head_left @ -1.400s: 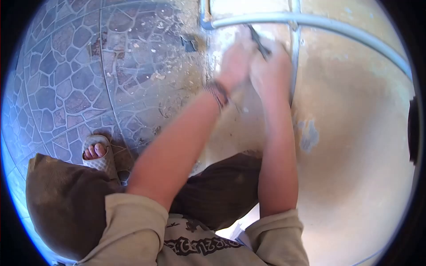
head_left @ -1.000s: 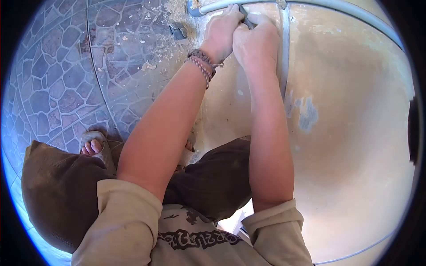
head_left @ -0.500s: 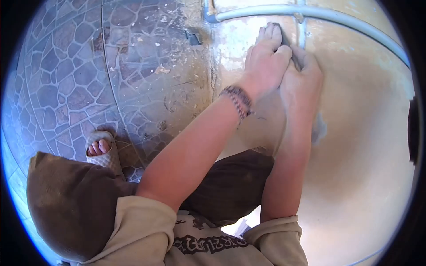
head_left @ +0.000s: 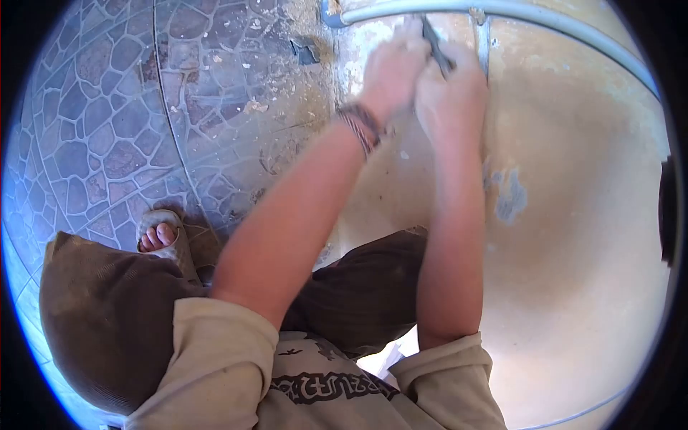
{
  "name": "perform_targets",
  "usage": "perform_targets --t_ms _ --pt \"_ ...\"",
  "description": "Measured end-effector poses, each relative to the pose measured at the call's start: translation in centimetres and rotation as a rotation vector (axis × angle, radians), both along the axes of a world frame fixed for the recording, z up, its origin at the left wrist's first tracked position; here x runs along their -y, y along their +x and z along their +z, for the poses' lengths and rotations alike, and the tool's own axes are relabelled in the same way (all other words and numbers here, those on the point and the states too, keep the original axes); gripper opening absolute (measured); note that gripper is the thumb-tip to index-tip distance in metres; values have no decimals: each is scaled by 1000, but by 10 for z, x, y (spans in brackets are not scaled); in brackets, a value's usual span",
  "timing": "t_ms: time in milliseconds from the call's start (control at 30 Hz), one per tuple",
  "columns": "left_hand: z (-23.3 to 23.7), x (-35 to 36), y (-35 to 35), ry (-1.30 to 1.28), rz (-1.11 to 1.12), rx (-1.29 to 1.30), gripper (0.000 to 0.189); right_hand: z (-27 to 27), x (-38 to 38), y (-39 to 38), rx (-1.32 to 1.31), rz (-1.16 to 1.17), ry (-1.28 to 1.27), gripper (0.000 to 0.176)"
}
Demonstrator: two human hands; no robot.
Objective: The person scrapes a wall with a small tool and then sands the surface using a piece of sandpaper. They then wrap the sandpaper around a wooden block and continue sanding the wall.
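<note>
A thin, dark grey flat tool (head_left: 435, 46) shows between my two hands, against the patchy wall (head_left: 559, 129); its exact kind is hard to make out. My right hand (head_left: 453, 89) is closed around its near end. Blurred by motion, my left hand (head_left: 398, 68) lies along the tool's left side, its fingers pressed together against it. A braided bracelet (head_left: 358, 127) circles the left wrist. Near the hands, the wall has pale, flaked spots, and a grey bare patch (head_left: 511, 195) lies below them.
A grey pipe (head_left: 545, 25) runs along the wall above the hands, joined by a thinner vertical pipe (head_left: 483, 50). To the left is a stone-patterned floor (head_left: 107, 107) scattered with flakes. My sandalled foot (head_left: 159, 233) and bent knee (head_left: 107, 322) are at lower left.
Both hands have moved up and to the left along the wall. More of the dark tool now shows between them, and more of the grey patch is uncovered.
</note>
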State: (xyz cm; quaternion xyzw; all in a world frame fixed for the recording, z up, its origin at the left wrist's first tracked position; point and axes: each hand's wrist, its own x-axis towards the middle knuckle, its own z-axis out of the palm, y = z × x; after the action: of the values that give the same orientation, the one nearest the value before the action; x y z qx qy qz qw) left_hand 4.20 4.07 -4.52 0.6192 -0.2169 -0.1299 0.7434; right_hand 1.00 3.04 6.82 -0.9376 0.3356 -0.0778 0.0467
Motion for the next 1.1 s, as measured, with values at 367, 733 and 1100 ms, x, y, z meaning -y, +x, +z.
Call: perform_targets --t_ms 367,733,1100 --pt "-8 16 -35 -63 223 -194 31 -11 15 -2 -54 63 64 32" --pt "10 0 -33 -60 69 -467 52 -12 15 -9 18 70 135 25" --pt "-3 1 -20 -139 19 -554 50 -20 23 11 -99 107 109 27"
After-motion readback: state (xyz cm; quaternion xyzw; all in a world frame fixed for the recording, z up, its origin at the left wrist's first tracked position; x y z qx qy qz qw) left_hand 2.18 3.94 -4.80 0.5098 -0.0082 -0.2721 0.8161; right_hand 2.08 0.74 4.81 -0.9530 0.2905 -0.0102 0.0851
